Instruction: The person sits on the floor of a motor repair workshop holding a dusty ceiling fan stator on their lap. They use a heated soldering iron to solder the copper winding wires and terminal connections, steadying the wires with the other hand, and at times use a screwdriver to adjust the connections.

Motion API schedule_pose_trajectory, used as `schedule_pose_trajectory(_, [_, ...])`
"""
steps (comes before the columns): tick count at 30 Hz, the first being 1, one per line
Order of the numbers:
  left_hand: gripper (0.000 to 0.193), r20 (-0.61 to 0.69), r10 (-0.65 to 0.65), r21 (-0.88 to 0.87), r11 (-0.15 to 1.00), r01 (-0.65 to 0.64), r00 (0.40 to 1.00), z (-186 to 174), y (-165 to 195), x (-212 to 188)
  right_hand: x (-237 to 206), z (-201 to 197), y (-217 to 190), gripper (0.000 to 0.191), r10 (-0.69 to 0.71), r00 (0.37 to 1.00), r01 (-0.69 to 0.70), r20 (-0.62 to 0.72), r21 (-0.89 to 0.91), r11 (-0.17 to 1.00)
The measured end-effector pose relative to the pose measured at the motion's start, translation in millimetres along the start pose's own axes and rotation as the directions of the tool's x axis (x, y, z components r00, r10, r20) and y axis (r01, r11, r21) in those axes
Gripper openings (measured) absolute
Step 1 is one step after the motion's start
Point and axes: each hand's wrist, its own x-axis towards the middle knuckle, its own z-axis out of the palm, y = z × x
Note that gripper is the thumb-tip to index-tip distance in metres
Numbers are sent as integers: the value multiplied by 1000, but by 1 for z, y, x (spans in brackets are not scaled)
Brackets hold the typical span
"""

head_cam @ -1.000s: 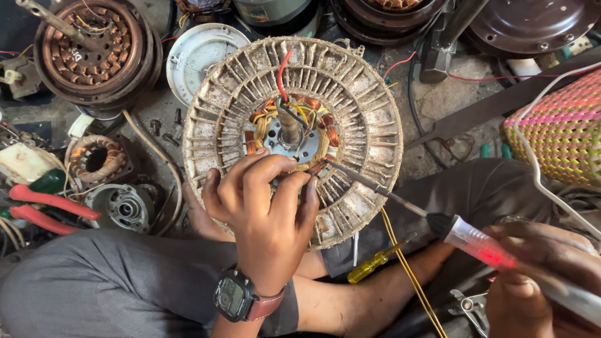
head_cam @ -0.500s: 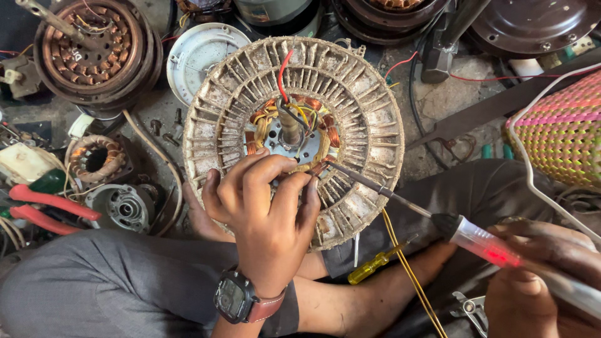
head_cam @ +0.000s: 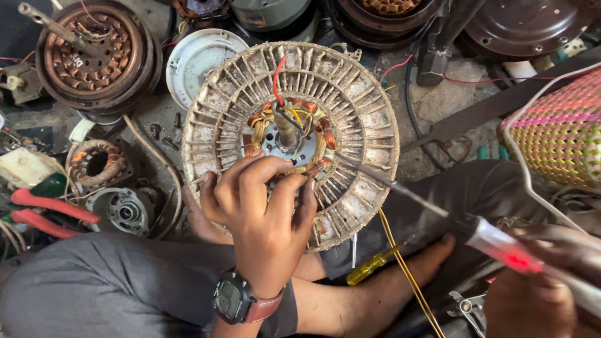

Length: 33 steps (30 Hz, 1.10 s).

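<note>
Left hand [head_cam: 263,219] presses spread fingers on finned motor stator [head_cam: 291,134] propped against legs, hiding its lower rim. Right hand [head_cam: 551,281], blurred and cut off at frame edge, grips one red-handled screwdriver [head_cam: 438,216], tip at copper windings. One yellow screwdriver [head_cam: 375,264] lies beneath.

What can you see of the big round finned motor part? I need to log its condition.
The round motor part is a pale, dirty, worn metal disc with radial fins around a centre holding copper windings, coloured wires, a red lead and a short shaft. It lies flat, propped on the person's lap and foot. The left hand rests on its lower edge, fingers at the windings; the right hand holds a screwdriver whose tip reaches the centre.
</note>
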Motion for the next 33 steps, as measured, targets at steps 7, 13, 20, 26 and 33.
schedule_pose_trajectory(7, [16,20,-4,0,1000,4,1000,-1,-1,0,-17,13,2,26,11,1000,-10,-21,17,1000])
schedule_pose_trajectory(13, [14,26,-16,12,1000,15,1000,-1,-1,-1,-13,28,-21,24,49,999,-50,-22,-16,999])
schedule_pose_trajectory(20, [15,20,-42,21,999,42,999,-1,1,1,-6,44,-37,24,65,992,-61,-104,43,997])
schedule_pose_trajectory(26, [15,10,-51,28,998,50,999,-1,2,2,0,40,-34,24,7,999,-7,-35,9,1000])
schedule_pose_trajectory(33, [15,15,-52,25,998,51,999,-1,1,0,-1,47,-25,22,97,970,-64,-221,149,987])
